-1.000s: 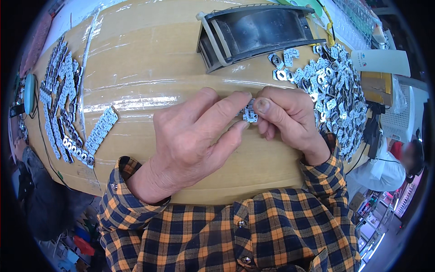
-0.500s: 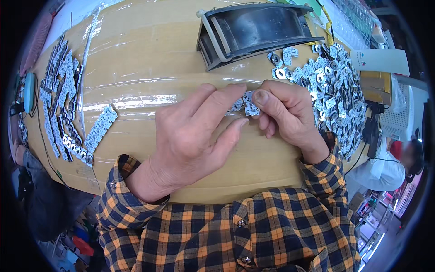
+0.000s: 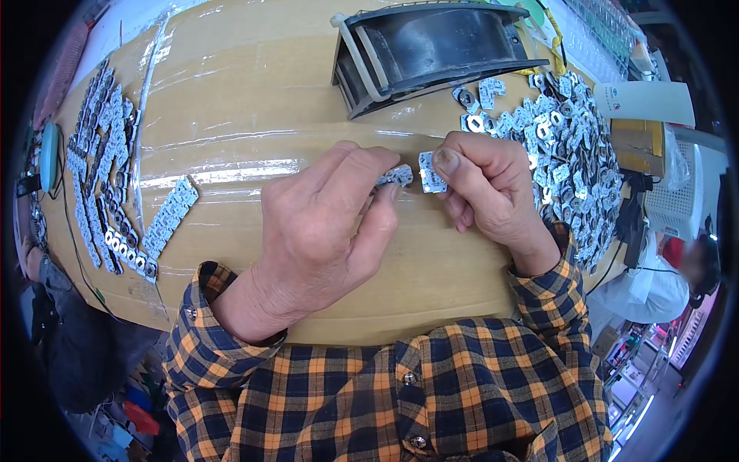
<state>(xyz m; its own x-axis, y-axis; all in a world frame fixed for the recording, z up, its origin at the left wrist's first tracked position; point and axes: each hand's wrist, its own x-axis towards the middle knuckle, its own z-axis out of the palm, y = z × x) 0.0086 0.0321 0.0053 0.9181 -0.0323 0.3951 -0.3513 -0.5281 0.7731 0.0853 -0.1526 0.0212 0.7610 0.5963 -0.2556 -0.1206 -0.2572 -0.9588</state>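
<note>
My left hand (image 3: 323, 219) is closed, with thumb and fingers around a small pale part (image 3: 398, 176) whose end sticks out past the fingertips. The hand covers the rest of it. A short gap away, my right hand (image 3: 489, 181) pinches a small white-and-grey part with dark holes (image 3: 431, 173) between thumb and bent fingers. The two parts face each other above the brown table (image 3: 254, 100) without touching. Beyond my right hand lies a large loose heap of similar small parts (image 3: 573, 154).
Rows of joined parts (image 3: 108, 154) lie at the far left, with one separate strip (image 3: 171, 218) beside them. A black metal-framed fan (image 3: 443, 54) stands at the back. Right of the heap are a cardboard box (image 3: 639, 146) and a white basket (image 3: 677, 200). Another person (image 3: 643, 285) is beyond.
My left hand has drawn slightly left and its fingers have closed in on the pale part. A gap now shows between the two held parts. My right hand has barely moved.
</note>
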